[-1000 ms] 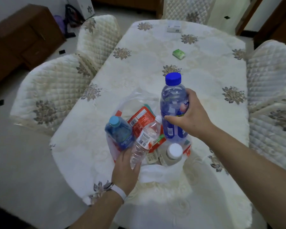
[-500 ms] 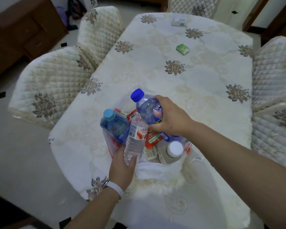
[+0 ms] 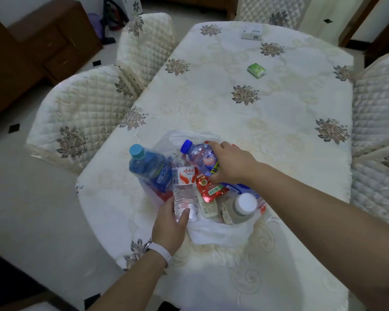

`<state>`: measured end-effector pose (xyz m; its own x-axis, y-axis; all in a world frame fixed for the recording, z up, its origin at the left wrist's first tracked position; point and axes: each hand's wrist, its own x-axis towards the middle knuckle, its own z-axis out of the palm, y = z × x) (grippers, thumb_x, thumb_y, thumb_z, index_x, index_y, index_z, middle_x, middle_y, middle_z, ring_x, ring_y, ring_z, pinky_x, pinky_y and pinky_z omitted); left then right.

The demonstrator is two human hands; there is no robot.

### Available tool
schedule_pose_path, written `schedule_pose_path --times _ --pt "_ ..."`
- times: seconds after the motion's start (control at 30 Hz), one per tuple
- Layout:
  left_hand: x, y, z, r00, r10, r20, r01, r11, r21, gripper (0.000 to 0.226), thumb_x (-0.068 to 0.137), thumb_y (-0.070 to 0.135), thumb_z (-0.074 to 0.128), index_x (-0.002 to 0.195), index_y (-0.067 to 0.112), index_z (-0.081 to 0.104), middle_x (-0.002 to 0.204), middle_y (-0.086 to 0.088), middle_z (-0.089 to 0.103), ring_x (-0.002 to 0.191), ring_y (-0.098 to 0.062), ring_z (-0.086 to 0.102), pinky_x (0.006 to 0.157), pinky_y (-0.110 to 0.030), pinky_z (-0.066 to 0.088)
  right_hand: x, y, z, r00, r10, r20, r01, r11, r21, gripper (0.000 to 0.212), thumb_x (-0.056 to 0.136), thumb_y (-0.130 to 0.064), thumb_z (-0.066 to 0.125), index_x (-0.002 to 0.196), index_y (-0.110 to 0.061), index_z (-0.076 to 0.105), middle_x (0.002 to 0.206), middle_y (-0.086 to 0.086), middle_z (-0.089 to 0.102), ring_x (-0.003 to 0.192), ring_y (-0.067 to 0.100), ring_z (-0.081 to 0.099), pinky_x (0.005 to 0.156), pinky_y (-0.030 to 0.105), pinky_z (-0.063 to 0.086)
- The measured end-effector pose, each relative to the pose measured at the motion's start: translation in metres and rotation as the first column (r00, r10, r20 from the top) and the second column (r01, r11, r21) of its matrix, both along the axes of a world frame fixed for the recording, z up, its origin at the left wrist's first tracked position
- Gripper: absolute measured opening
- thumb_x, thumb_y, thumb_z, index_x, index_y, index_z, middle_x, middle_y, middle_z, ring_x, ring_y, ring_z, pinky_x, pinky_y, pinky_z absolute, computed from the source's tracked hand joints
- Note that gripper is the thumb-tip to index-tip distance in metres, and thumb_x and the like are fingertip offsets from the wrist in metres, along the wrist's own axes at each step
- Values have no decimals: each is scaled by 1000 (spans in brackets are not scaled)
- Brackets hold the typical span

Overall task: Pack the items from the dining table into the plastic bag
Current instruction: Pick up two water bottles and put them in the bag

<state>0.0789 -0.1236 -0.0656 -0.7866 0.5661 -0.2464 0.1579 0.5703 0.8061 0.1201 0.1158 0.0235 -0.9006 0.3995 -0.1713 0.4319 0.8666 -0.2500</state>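
The fingers (image 3: 214,145) of our right hand (image 3: 230,163) curl round the blue-capped bottle (image 3: 199,154), tipped on its side so it can settle low among what the plastic bag (image 3: 216,233) already holds. Our left hand (image 3: 170,223) clasps the base of the clear water bottle (image 3: 184,189), which we judge steadies the heap; whether it also pins the bag's rim we cannot tell. A blue bottle (image 3: 149,167), red pouch (image 3: 209,187) and white-capped jar (image 3: 240,207) lie inside. Far up the dining table (image 3: 279,131), a green packet (image 3: 256,70) and white box (image 3: 252,33) await packing
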Motion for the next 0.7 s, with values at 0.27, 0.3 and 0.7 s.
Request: schedule_pose_path --times 0.27,0.3,0.7 --pt "1 1 0 1000 11 16 -11 999 -34 41 84 50 58 124 43 52 116 18 62 106 -4 60 90 -40 54 5 2 -11 999 -48 -21 47 998 -45 92 75 -61 65 147 -27 21 123 6 51 108 26 53 71 31 40" --pt "1 0 1 1000 6 18 -5 999 -37 41 83 50 58 123 44 52 116 19 62 107 -4 60 90 -40 54 7 3 -12 997 -67 -28 64 995 -77 91 74 -63 65 147 -27 23 123 5 50 109 24 52 72 30 40" --pt "-1 -7 30 969 -150 -194 130 985 -112 42 89 27 61 131 22 53 126 6 56 115 -11 51 101 -33 45 39 19 -18 982 -186 -12 182 971 -158 83 82 -61 59 148 -23 25 135 7 46 115 27 51 90 43 49"
